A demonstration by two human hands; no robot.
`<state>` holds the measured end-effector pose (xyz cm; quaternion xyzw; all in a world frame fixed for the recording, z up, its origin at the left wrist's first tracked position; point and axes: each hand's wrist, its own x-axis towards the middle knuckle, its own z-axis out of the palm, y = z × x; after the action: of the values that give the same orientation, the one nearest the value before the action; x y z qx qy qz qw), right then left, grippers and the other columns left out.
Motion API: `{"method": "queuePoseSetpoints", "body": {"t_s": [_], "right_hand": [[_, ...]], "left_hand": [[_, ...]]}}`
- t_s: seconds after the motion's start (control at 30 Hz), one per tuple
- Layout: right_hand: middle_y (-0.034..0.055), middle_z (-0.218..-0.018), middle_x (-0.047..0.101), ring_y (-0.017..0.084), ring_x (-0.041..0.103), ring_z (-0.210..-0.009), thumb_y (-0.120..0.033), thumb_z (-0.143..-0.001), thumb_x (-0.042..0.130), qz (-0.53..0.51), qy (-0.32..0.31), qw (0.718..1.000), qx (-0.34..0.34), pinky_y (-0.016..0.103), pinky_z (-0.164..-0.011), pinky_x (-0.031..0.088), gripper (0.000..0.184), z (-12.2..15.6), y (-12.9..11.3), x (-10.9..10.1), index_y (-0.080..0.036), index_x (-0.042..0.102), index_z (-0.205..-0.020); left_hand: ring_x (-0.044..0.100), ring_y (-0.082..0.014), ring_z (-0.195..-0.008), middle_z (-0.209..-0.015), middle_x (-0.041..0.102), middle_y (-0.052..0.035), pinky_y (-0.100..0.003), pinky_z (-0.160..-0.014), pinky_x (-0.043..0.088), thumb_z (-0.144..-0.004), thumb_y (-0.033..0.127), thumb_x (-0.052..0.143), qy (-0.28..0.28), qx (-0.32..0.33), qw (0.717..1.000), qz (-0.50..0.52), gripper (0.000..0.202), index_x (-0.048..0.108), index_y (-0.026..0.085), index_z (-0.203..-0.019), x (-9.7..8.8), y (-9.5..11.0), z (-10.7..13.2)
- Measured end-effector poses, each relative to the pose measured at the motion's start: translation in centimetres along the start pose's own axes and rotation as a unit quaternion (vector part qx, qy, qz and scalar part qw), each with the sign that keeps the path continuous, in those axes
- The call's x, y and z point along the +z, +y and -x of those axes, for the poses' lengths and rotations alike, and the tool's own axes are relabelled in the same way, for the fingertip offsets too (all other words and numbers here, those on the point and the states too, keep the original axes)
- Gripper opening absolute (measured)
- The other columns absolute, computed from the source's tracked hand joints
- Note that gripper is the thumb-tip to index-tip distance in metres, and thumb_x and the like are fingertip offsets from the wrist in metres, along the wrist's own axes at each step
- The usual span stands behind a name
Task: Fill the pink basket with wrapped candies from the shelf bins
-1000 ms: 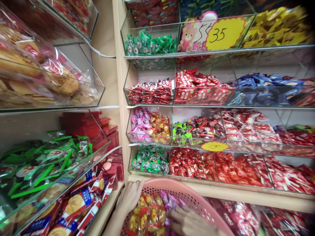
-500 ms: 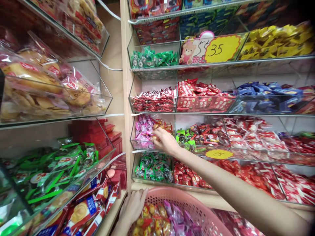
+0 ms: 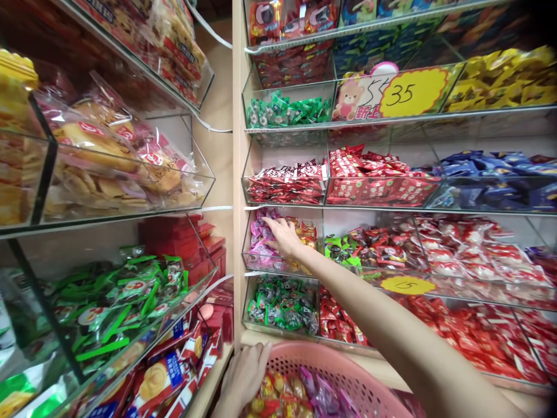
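My right hand (image 3: 284, 234) reaches into a clear shelf bin, its fingers spread over purple-wrapped candies (image 3: 259, 233) and touching the top of the pile. Beside them, partly behind the hand, lie orange-gold wrapped candies (image 3: 307, 229). At the bottom, my left hand (image 3: 244, 371) grips the rim of a pink perforated plastic basket (image 3: 343, 361). Inside the basket, yellow-and-red wrapped candies (image 3: 282, 393) lie left of more purple-wrapped candies (image 3: 322, 395). The lower part of the basket is out of view.
Green-wrapped candies (image 3: 282, 305) fill the bin below my right hand. Red packets (image 3: 378, 180) are on the shelf above. A wooden post (image 3: 238, 174) divides these shelves from the left rack, which holds bagged pastries (image 3: 96, 145). Clear bin fronts edge the shelves.
My right hand has moved left within the bin, from near the orange-gold candies onto the purple ones. The view has turned slightly left. My left hand stays at the basket rim.
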<state>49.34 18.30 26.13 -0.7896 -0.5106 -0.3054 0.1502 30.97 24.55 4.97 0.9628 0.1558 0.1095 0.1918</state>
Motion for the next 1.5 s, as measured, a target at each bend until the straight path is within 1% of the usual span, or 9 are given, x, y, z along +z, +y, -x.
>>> {"method": "queuePoseSetpoints", "body": {"t_s": [0.17,0.3,0.47,0.57,0.83,1.0,1.17,1.3,1.5], "right_hand": [[0.0118,-0.130,0.051,0.027,0.038,-0.115,-0.036,-0.085,0.056,-0.037,0.031,0.999,0.009,0.046,-0.092,0.032,0.066,0.5,0.8,0.3,-0.022,0.024,-0.141],[0.0116,-0.130,0.047,0.024,0.041,-0.112,-0.028,-0.085,0.055,-0.049,0.041,0.998,0.010,0.040,-0.091,0.036,0.058,0.8,1.3,0.5,-0.019,0.031,-0.137],[0.0101,-0.127,0.043,0.022,0.041,-0.112,-0.021,-0.083,0.056,-0.006,0.037,0.999,0.014,0.034,-0.091,0.040,0.048,1.3,1.8,0.3,-0.019,0.043,-0.130],[0.0101,-0.128,0.042,0.023,0.042,-0.112,-0.023,-0.083,0.057,0.024,0.035,0.999,0.028,0.034,-0.090,0.041,0.048,1.6,2.0,-0.1,-0.020,0.043,-0.129],[0.0114,-0.117,0.049,0.024,0.050,-0.103,-0.026,-0.087,0.054,0.132,-0.017,0.991,-0.007,0.034,-0.083,0.045,0.038,1.4,1.7,-1.6,-0.019,0.044,-0.123],[0.0109,-0.118,0.047,0.021,0.053,-0.103,-0.021,-0.088,0.051,0.114,-0.031,0.993,-0.009,0.030,-0.080,0.045,0.034,1.2,1.7,-1.6,-0.019,0.043,-0.122],[0.0096,-0.117,0.048,0.020,0.053,-0.106,-0.020,-0.089,0.051,0.088,-0.009,0.996,-0.012,0.030,-0.085,0.043,0.035,1.0,2.3,-1.9,-0.018,0.042,-0.123],[0.0106,-0.118,0.049,0.021,0.054,-0.104,-0.024,-0.090,0.051,0.077,0.005,0.997,-0.002,0.030,-0.083,0.043,0.038,1.1,3.1,-2.2,-0.017,0.040,-0.126],[0.0116,-0.122,0.048,0.024,0.054,-0.105,-0.030,-0.089,0.051,0.107,-0.017,0.994,0.026,0.033,-0.080,0.046,0.041,1.8,2.8,-2.0,-0.021,0.038,-0.126]], "left_hand": [[0.064,-0.0281,-0.094,-0.090,0.070,-0.0122,-0.037,-0.077,0.043,-0.093,0.049,0.011,0.007,-0.001,1.000,-0.006,0.062,0.065,0.021,-0.086,0.4,-0.1,-0.2],[0.065,-0.0271,-0.091,-0.087,0.070,-0.0112,-0.035,-0.075,0.042,-0.093,0.049,0.012,0.013,0.005,1.000,-0.002,0.061,0.065,0.021,-0.082,0.5,-0.1,-0.1],[0.066,-0.0251,-0.086,-0.083,0.071,-0.0090,-0.032,-0.069,0.040,-0.093,0.049,0.014,0.011,0.002,1.000,0.011,0.059,0.064,0.021,-0.078,0.2,0.1,0.0],[0.066,-0.0249,-0.085,-0.082,0.071,-0.0090,-0.032,-0.067,0.039,-0.093,0.050,0.014,0.013,0.006,1.000,0.009,0.059,0.063,0.021,-0.078,0.3,0.1,0.0],[0.066,-0.0247,-0.088,-0.085,0.071,-0.0097,-0.031,-0.069,0.040,-0.093,0.049,0.014,0.006,-0.002,1.000,0.003,0.059,0.064,0.021,-0.080,0.1,0.2,-0.1],[0.065,-0.0256,-0.091,-0.088,0.071,-0.0095,-0.031,-0.072,0.041,-0.093,0.050,0.015,0.000,-0.009,1.000,0.007,0.058,0.064,0.022,-0.082,-0.1,0.3,0.0],[0.066,-0.0257,-0.090,-0.087,0.071,-0.0097,-0.032,-0.071,0.041,-0.093,0.048,0.014,0.003,-0.001,1.000,0.001,0.058,0.064,0.021,-0.082,0.0,0.2,0.0],[0.065,-0.0274,-0.092,-0.088,0.071,-0.0105,-0.034,-0.074,0.042,-0.093,0.048,0.014,0.003,-0.006,1.000,0.000,0.058,0.065,0.021,-0.083,0.0,0.2,0.0],[0.065,-0.0259,-0.092,-0.089,0.071,-0.0100,-0.033,-0.074,0.041,-0.093,0.049,0.014,0.001,-0.005,1.000,-0.003,0.059,0.066,0.021,-0.086,-0.1,0.3,0.0]]}}
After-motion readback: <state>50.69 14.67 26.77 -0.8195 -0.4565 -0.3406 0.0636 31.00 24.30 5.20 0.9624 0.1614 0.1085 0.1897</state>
